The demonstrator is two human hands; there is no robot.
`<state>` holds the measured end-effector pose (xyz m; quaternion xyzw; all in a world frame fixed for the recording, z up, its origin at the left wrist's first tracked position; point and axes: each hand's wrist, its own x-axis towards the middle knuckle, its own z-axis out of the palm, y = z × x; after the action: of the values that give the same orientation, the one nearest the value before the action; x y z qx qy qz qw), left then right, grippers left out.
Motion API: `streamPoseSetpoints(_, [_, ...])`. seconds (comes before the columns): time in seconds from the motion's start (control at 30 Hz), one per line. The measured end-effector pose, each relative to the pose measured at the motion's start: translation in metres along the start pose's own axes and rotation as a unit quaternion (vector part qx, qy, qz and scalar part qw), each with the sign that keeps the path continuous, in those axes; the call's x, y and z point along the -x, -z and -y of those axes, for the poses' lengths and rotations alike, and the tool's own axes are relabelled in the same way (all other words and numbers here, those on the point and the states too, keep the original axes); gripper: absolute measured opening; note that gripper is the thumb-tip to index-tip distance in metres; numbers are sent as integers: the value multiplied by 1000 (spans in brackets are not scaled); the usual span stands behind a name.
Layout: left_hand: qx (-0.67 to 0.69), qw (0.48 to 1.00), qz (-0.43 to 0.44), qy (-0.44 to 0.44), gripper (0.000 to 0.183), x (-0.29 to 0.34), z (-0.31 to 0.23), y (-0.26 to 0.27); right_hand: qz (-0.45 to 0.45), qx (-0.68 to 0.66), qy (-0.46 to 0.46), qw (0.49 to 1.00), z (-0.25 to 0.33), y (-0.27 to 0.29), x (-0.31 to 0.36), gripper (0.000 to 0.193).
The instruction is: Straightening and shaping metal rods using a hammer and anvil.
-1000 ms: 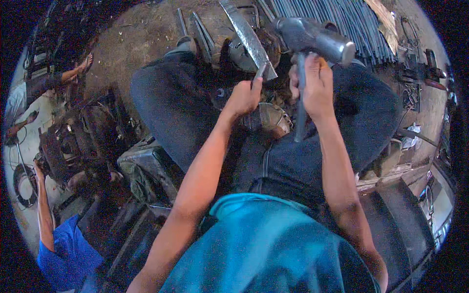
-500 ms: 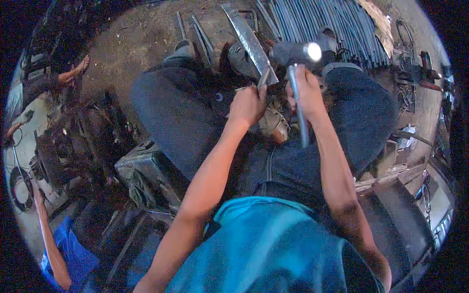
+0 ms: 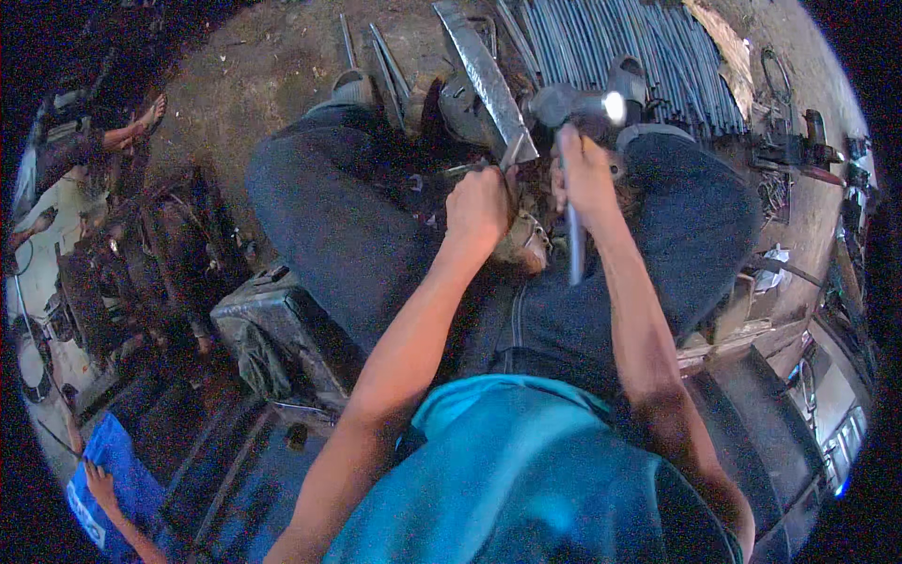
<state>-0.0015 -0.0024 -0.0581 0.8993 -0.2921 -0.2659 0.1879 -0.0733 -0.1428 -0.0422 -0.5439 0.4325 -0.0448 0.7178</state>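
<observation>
My left hand (image 3: 477,209) is closed around a narrow metal piece at the near end of a long, flat, silvery blade (image 3: 481,77) with a dented surface. Whether that piece belongs to the blade or is a separate tool, I cannot tell. The blade slants away to the far left over a dark round metal block (image 3: 460,101) between my feet. In my right hand (image 3: 589,179) is a hammer (image 3: 564,103) with a metal handle, its head raised just right of the blade and its shiny face turned right. The hammer is slightly blurred.
Many thin metal rods (image 3: 629,61) lie side by side at the far right. A few metal bars (image 3: 387,70) rest by my left foot. A dark box (image 3: 282,324) stands left of my thigh. At the left edge are another person's hand (image 3: 101,484) and bare foot (image 3: 153,113).
The hammer has shifted slightly right, and its handle has turned more upright. My left hand and the blade have barely moved. The other person's hand at the left has moved nearer.
</observation>
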Motion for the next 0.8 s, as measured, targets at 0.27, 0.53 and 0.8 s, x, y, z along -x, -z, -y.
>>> streamPoseSetpoints(0.27, [-29, 997, 48, 61, 43, -6, -11, 12, 6, -43, 163, 986, 62, -7, 43, 37])
streamPoseSetpoints(0.53, [-29, 999, -6, -28, 39, -2, -9, -7, -59, 219, 124, 966, -14, 0, 1, 41])
streamPoseSetpoints(0.8, [-45, 998, 25, 34, 39, -5, -14, 7, -34, 118, 308, 944, 82, -5, 56, 32])
